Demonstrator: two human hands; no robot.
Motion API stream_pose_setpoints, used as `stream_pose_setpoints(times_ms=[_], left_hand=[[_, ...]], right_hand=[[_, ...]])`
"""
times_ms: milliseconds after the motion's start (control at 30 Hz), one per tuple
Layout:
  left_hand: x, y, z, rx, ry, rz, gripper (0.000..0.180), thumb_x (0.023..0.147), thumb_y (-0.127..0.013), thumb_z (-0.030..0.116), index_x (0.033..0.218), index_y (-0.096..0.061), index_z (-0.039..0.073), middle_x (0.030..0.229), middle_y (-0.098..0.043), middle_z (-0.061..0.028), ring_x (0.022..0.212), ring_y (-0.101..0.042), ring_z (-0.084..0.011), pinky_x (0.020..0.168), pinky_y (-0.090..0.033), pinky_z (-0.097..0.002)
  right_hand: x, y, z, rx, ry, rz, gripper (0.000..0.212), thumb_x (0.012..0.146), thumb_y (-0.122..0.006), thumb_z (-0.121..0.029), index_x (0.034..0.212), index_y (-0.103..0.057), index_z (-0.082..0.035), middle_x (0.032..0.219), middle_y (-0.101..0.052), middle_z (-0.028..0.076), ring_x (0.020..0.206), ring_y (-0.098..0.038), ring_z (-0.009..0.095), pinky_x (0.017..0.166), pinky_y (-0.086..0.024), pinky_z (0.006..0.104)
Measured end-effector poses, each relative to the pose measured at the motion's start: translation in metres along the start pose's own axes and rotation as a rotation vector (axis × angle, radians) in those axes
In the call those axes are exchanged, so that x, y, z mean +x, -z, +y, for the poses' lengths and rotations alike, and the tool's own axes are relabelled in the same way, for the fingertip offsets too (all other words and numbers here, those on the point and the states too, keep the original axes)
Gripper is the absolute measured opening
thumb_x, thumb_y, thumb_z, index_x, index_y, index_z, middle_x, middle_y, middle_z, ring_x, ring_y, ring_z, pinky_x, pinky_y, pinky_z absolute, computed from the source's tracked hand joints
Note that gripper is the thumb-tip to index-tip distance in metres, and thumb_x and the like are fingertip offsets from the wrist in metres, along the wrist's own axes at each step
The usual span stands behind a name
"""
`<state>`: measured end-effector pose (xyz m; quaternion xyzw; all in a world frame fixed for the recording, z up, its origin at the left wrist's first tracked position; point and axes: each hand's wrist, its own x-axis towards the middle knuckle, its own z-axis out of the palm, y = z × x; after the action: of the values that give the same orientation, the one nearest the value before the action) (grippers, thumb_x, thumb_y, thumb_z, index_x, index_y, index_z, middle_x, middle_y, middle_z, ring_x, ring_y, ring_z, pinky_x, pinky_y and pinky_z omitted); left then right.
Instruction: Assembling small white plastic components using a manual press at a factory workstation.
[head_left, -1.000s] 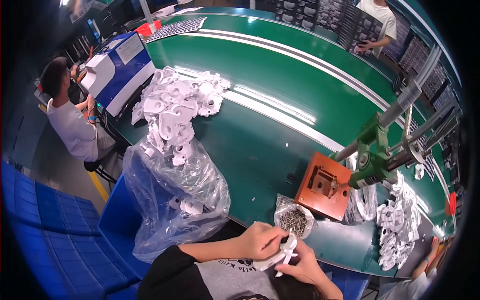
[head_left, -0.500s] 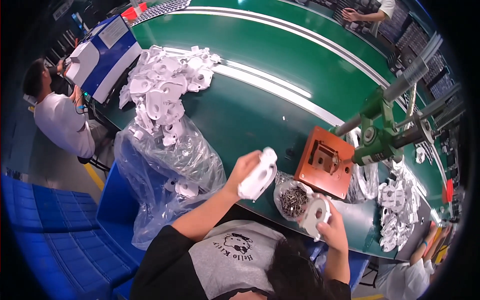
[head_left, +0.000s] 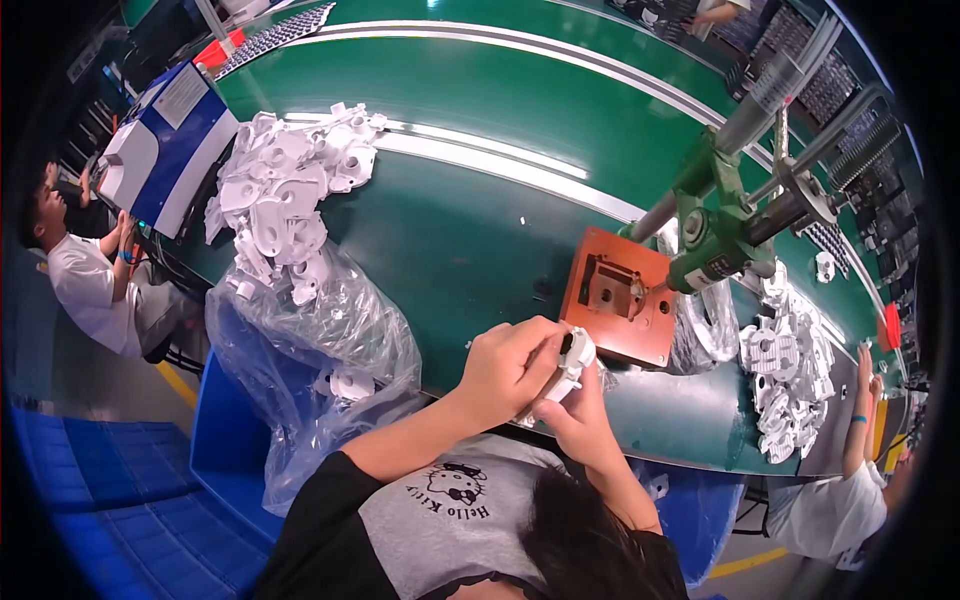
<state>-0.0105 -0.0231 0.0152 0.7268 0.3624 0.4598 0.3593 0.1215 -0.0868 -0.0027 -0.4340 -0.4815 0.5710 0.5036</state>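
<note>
In front of my chest, at the bench's front edge, my two hands meet around white molded plastic parts (head_left: 576,362), seen nearly edge-on. My left hand (head_left: 508,368) grips them from the left with bent fingers. From below and the right, my right hand (head_left: 582,418) holds them, its thumb pressed on the near side. Fingers cover much of the two pieces, so how closely they fit together cannot be told. Just beyond the hands lies an orange-brown fixture block (head_left: 632,345) with a recessed middle, beneath a green hand press (head_left: 705,240).
A heap of white plastic parts (head_left: 265,205) lies at left, with a clear plastic bag (head_left: 350,310) draped over a blue bin (head_left: 225,420). More white parts (head_left: 785,385) are piled at right. Behind stands a blue-and-white machine (head_left: 175,150). Co-workers sit at both sides.
My hands, apart before with one white part in each, have come together and the parts now touch. The view has shifted slightly; my hands now hide most of the bag of screws.
</note>
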Motion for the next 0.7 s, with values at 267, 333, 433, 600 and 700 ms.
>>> stream_pose_setpoints(times_ms=[267,333,433,600,700], left_hand=[[0.033,0.024,0.021,0.095,-0.084,-0.257,0.018,0.085,-0.058,0.014,0.100,-0.061,0.005,0.088,-0.060,-0.0071,0.082,-0.057,-0.0222,0.077,-0.042,-0.0337],[0.043,0.027,0.027,0.064,-0.055,-0.330,0.017,0.084,-0.059,0.015,0.096,-0.059,0.004,0.085,-0.059,-0.0078,0.083,-0.056,-0.0229,0.077,-0.042,-0.0347],[0.050,0.027,0.031,0.070,-0.022,-0.575,0.014,0.081,-0.061,0.014,0.088,-0.057,0.003,0.082,-0.058,-0.0081,0.082,-0.055,-0.0246,0.077,-0.042,-0.0357],[0.047,0.015,0.014,0.161,-0.308,-0.527,0.016,0.073,-0.064,0.012,0.080,-0.054,0.002,0.078,-0.055,-0.0092,0.077,-0.054,-0.0259,0.069,-0.044,-0.0351],[0.051,0.019,0.019,0.066,-0.080,-0.729,0.017,0.070,-0.064,0.012,0.078,-0.053,0.001,0.075,-0.054,-0.0092,0.071,-0.054,-0.0257,0.062,-0.044,-0.0349]], right_hand=[[-0.010,0.016,0.006,0.183,0.006,0.087,0.087,0.072,-0.074,-0.019,0.140,-0.021,-0.004,0.131,-0.037,0.010,0.121,-0.039,0.021,0.102,-0.032,0.0375],[-0.010,0.016,0.003,0.176,0.063,0.091,0.086,0.072,-0.074,-0.017,0.139,-0.022,-0.003,0.131,-0.037,0.011,0.122,-0.039,0.021,0.101,-0.032,0.0373],[-0.008,0.013,0.003,0.124,0.122,0.096,0.084,0.072,-0.074,-0.015,0.137,-0.023,-0.002,0.130,-0.037,0.012,0.122,-0.039,0.021,0.101,-0.032,0.0372],[-0.011,0.017,0.014,-0.045,0.151,0.103,0.086,0.071,-0.077,-0.016,0.136,-0.024,0.000,0.130,-0.037,0.013,0.122,-0.039,0.022,0.102,-0.032,0.0370],[-0.015,0.022,0.015,-0.108,0.121,0.040,0.089,0.069,-0.078,-0.015,0.137,-0.023,-0.001,0.130,-0.037,0.013,0.122,-0.040,0.023,0.102,-0.032,0.0367]])
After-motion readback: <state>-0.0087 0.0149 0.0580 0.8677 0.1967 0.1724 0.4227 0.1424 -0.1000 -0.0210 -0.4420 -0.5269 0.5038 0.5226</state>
